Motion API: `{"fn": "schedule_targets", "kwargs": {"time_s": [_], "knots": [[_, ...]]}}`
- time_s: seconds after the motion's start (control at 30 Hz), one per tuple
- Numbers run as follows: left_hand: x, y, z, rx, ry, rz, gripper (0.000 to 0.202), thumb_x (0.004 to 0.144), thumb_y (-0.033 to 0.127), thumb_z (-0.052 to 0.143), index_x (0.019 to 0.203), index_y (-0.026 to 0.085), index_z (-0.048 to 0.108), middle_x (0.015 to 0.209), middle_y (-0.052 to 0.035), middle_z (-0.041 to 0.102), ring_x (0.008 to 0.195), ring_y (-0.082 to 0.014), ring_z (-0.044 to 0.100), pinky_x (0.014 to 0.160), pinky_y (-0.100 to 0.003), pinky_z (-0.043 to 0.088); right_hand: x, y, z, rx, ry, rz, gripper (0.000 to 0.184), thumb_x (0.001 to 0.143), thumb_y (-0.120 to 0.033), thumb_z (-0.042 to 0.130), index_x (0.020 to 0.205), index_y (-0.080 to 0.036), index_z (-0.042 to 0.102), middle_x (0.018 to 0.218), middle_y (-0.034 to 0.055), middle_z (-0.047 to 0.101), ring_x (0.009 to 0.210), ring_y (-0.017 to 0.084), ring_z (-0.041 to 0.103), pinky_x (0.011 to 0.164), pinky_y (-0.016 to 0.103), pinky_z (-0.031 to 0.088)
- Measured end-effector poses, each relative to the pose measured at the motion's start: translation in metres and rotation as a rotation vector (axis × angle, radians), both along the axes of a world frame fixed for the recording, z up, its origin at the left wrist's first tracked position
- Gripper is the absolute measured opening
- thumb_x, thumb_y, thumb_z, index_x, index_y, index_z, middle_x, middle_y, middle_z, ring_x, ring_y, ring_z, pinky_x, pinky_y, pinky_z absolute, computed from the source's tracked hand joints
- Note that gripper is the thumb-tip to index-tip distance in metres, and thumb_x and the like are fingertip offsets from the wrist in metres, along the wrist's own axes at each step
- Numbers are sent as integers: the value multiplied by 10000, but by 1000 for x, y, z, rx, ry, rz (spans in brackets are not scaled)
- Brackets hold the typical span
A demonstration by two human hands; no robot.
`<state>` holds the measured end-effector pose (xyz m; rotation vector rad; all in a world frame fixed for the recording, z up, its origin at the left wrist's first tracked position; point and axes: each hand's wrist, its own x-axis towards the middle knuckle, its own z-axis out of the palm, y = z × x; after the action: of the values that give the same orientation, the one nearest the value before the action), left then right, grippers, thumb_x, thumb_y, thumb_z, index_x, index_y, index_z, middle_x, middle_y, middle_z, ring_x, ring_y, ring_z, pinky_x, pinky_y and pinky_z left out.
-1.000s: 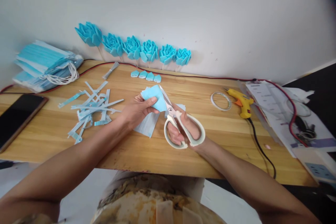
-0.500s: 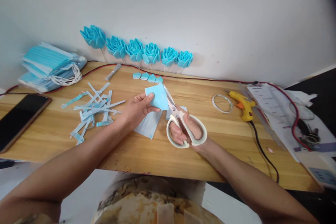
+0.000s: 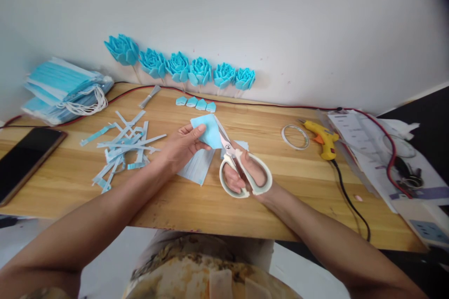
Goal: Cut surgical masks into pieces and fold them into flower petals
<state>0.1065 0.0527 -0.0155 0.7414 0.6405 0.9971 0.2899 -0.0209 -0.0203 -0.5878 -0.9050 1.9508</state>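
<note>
Between the thumb and fingers of my left hand (image 3: 185, 142) is a small blue piece of mask fabric (image 3: 207, 131), held above the table. My right hand (image 3: 242, 173) grips white-handled scissors (image 3: 228, 148), its fingers through the loops. Their blades lie along the right edge of the fabric piece. Beneath my hands, a pleated pale mask piece (image 3: 196, 167) rests on the table, partly covered. Another pale piece (image 3: 242, 145) is mostly hidden behind the scissors. Farther back, several small folded blue petals (image 3: 201, 104) lie in a row.
Cut strips (image 3: 126, 142) are heaped on the left, near a phone (image 3: 30, 163) and stacked masks (image 3: 63, 86). Several blue fabric flowers (image 3: 199, 71) stand along the wall. To the right are a tape roll (image 3: 283, 136), a yellow glue gun (image 3: 327, 141) and papers (image 3: 358, 149).
The scissor blades look a little closer together against the fabric's right edge. The whole view has shifted slightly; both hands keep their holds.
</note>
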Motion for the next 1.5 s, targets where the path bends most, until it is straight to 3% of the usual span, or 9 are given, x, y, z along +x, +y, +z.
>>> {"fn": "schedule_targets", "kwargs": {"time_s": [0.23,0.4,0.77,1.0,1.27,1.5], "knots": [[1,0,0,-13,-4,19,305,643,298,939,821,111,776,742,-54,764,615,-118,683,556,-189,568,0,-2,-1,34,9,36,557,914,-659,587,1272,-235,549,583,-70,558,421,76,378,483,235,482],[0,0,2,7,-23,46,294,625,305,949,757,126,757,687,-17,736,591,-95,662,564,-172,561,1,-3,2,82,-13,132,676,916,-735,495,1369,-234,478,656,-33,585,550,125,485,601,308,537],[2,-5,1,67,49,-64,304,667,356,925,784,115,782,725,-65,752,601,-113,656,583,-201,560,4,-1,-4,107,-10,138,622,935,-710,486,1335,-234,480,682,-31,590,559,126,499,618,317,533],[5,-10,0,72,53,-145,296,689,367,909,688,122,744,661,-39,706,586,-103,631,592,-198,554,3,0,-1,81,-20,70,588,929,-714,495,1228,-210,530,677,-30,603,538,114,482,622,315,547],[7,-9,-1,72,52,-116,292,694,367,904,714,123,745,681,-40,710,591,-106,617,584,-209,537,4,-3,-5,51,-18,5,583,920,-721,504,1180,-204,576,661,-31,605,487,106,465,626,339,557],[8,-9,-1,59,46,-116,304,671,360,921,748,113,761,680,-43,711,583,-105,623,572,-203,550,1,-5,3,46,-54,-41,623,888,-727,557,1233,-209,560,581,-63,565,445,97,408,559,316,541]]}}
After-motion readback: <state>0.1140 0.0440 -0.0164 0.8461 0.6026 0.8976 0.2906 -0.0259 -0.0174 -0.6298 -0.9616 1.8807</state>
